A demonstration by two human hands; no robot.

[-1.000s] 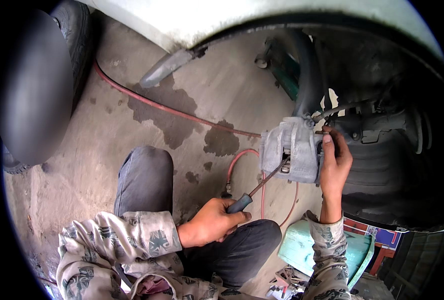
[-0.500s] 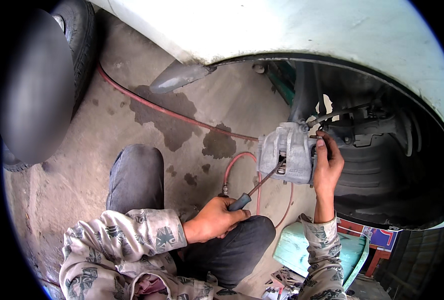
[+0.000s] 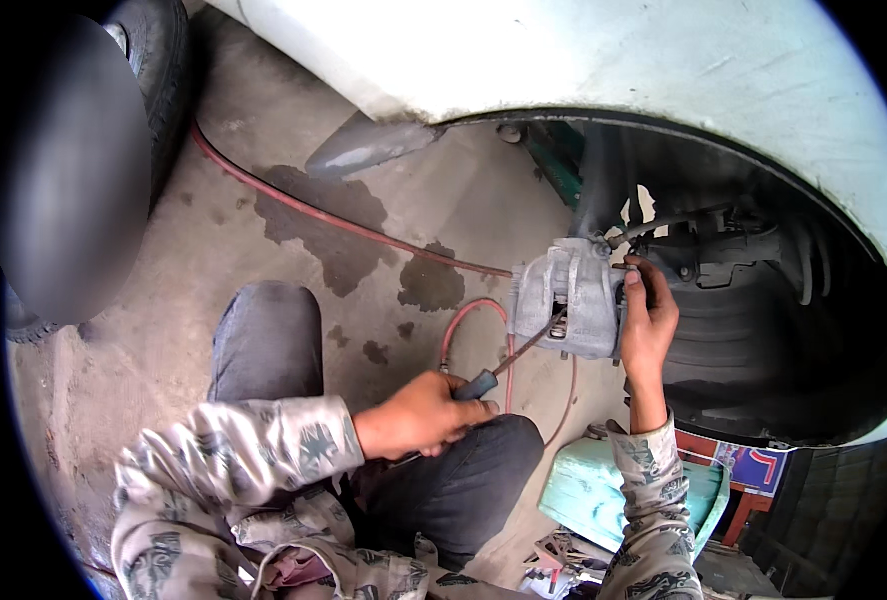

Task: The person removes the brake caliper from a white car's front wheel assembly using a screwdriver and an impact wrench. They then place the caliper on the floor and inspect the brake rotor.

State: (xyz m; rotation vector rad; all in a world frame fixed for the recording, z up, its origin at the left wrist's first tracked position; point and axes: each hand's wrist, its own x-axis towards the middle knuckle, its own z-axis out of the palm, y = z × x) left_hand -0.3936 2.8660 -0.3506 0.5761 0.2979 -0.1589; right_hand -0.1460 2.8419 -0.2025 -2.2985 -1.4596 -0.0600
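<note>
A grey brake caliper (image 3: 589,300) sits at the opening of the dark wheel well. My left hand (image 3: 429,420) is closed round the blue-grey handle of a screwdriver (image 3: 477,385), whose thin shaft reaches up and right into the slot in the caliper's face. My right hand (image 3: 646,320) is at the caliper's right edge, thumb and fingers pinched on a small metal pin (image 3: 624,267). A rubber brake hose (image 3: 654,225) runs into the wheel well behind it.
A white car body (image 3: 614,55) arches overhead. A tyre (image 3: 159,90) lies at upper left. A red hose (image 3: 334,215) crosses the stained floor (image 3: 244,250). My knees (image 3: 269,330) are below the caliper. At lower right are a turquoise container (image 3: 574,480) and several metal items (image 3: 559,555).
My head view has shifted, showing more of the white body than a second ago. My left hand and screwdriver sit slightly higher in the picture; both hands keep their hold.
</note>
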